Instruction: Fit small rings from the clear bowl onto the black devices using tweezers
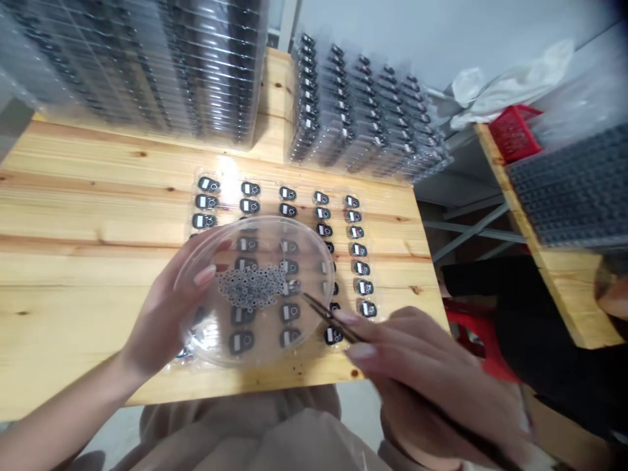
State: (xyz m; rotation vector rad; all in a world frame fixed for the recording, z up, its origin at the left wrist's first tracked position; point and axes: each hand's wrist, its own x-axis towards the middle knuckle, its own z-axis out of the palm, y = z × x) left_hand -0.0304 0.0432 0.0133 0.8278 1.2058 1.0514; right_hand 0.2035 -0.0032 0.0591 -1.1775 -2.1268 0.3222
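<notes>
My left hand grips a clear round plastic dish by its left side, thumb over the rim. Inside the dish lies a heap of small grey rings. Dark tweezers are pinched in my right hand, their tips over the right part of the dish, near the heap; whether the tips hold a ring is too small to tell. Beneath the dish, a clear plastic tray on the table carries columns of small black oval parts with white labels. The dish hides part of the tray.
Tall stacks of filled clear trays stand at the back left, and another stack at the back centre. On a second table at right are a red basket and more stacked trays. A person in dark clothing is partly visible there.
</notes>
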